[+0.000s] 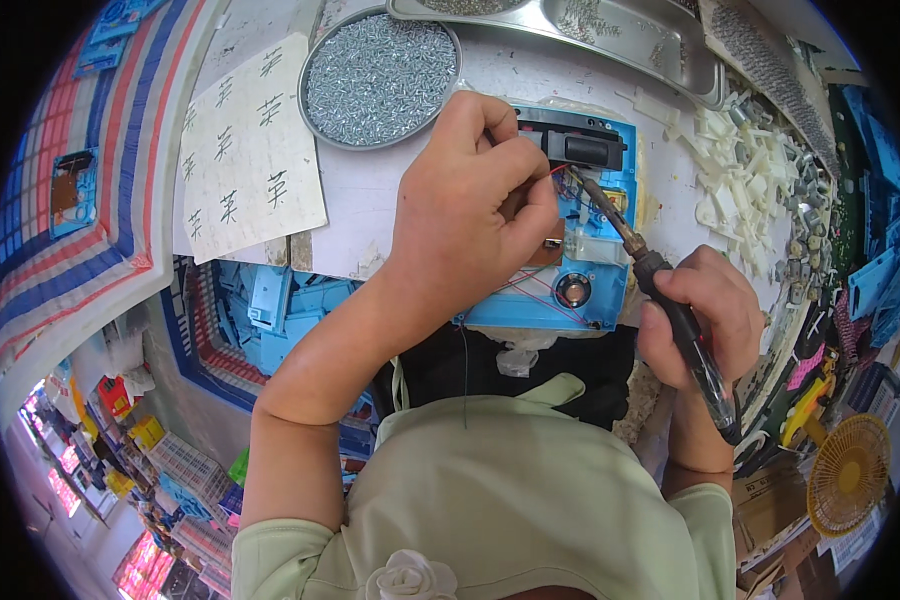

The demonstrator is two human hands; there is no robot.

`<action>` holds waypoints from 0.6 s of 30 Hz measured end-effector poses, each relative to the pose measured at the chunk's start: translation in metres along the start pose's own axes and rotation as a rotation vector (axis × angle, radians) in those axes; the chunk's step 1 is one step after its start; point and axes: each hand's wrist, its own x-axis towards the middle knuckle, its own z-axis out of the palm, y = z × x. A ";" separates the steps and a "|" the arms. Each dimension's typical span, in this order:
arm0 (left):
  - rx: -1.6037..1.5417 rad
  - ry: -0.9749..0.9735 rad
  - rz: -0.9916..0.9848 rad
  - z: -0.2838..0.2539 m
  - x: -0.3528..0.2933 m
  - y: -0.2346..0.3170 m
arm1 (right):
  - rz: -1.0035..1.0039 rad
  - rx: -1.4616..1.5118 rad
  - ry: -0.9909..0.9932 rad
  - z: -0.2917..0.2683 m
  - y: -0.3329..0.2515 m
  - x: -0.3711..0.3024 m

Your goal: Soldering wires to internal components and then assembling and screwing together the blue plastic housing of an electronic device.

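Observation:
My right hand (pixel 705 318) is wrapped round the dark handle of a soldering iron (pixel 678 310). Its tip slants up and left to the lower edge of a black part (pixel 582 150) on a blue plastic housing (pixel 615 262). Over the housing's left side, my left hand (pixel 475 205) is closed with the fingertips pinched by the black part. A short red wire (pixel 558 169) shows beside those fingertips and the iron's tip; what the fingers hold is hidden. Inside the housing sit a small round speaker (pixel 573 290), thin wires and a brown board, partly covered by my hand.
A round tray of small metal screws (pixel 380 80) stands at the back left, beside a handwritten paper sheet (pixel 255 150). White plastic pieces (pixel 740 180) pile up at the right, and a long metal tray (pixel 570 35) lies behind. Blue shells (pixel 280 305) fill a striped bag at lower left.

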 end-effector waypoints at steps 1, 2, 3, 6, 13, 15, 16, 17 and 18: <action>-0.002 0.002 0.000 0.000 0.000 0.000 | -0.001 -0.003 -0.015 0.000 0.001 0.000; -0.001 0.003 0.004 0.000 0.000 0.000 | -0.010 -0.007 -0.007 0.001 0.001 0.000; 0.000 0.004 0.008 0.000 0.000 0.000 | -0.018 -0.011 0.001 0.002 0.003 0.000; -0.001 0.007 0.007 0.000 0.000 0.000 | -0.027 -0.024 -0.004 0.001 0.002 0.002; -0.005 0.026 -0.009 0.001 -0.001 0.000 | -0.060 -0.072 -0.009 0.003 0.002 0.003; 0.005 0.026 0.011 0.001 0.000 -0.001 | -0.084 -0.093 -0.022 0.003 0.003 0.003; 0.011 0.026 0.021 0.001 0.000 -0.002 | -0.096 -0.104 -0.028 0.003 0.003 0.002; 0.004 0.026 0.015 0.001 0.000 -0.001 | -0.106 -0.114 -0.030 0.003 0.003 0.002; -0.003 0.026 0.008 0.001 0.000 -0.001 | -0.115 -0.125 -0.033 0.003 0.004 0.002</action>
